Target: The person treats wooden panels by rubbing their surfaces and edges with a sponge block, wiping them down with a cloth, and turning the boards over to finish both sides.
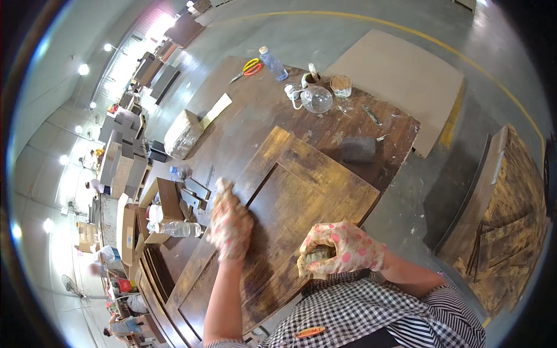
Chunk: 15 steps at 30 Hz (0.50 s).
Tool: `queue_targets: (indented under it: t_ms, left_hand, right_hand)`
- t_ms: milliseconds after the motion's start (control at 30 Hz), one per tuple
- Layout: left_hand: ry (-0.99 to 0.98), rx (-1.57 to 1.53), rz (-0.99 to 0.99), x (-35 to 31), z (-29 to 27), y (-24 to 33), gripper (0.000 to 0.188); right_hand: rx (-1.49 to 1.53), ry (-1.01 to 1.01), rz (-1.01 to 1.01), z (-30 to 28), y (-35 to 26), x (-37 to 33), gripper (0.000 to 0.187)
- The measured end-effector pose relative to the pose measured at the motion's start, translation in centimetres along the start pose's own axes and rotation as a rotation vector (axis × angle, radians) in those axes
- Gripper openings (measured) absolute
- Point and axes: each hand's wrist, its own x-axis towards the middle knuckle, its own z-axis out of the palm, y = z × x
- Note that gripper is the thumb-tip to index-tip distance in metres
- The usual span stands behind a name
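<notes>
Both my hands wear white gloves with a pink-red pattern, stained tan at the fingers. My left hand (232,229) is over the left part of a brown wood-grain framed panel (316,188), its fingers bunched together; anything inside them is hidden. At the panel's near right edge, close to my body, my right hand (345,249) is closed around a greyish-beige wad (315,259), perhaps cloth. The panel lies tilted on a dark brown work table (255,110). A dark slot shows along one inner edge of its frame.
Far on the table are scissors (252,67), a blue bottle (273,64), a clear round jug (317,100), a tub (340,86) and a dark block (358,149). Left are a wrapped bundle (184,134) and a clear bottle (178,229). Stacked wood-grain boards (505,232) stand right.
</notes>
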Motion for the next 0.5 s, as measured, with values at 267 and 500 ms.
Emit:
queue_targets:
  t_ms: [267, 500]
  left_hand:
    - [-0.29, 0.248, -0.665, -12.8, -8.6, -9.7, 0.053]
    - [-0.277, 0.135, 0.059, 4.5, 0.8, 4.6, 0.065]
  right_hand:
    - [0.054, 0.001, -0.067, -0.1, 0.1, 0.0, 0.028]
    - [0.087, 0.173, -0.378, 0.4, 2.3, 1.2, 0.031]
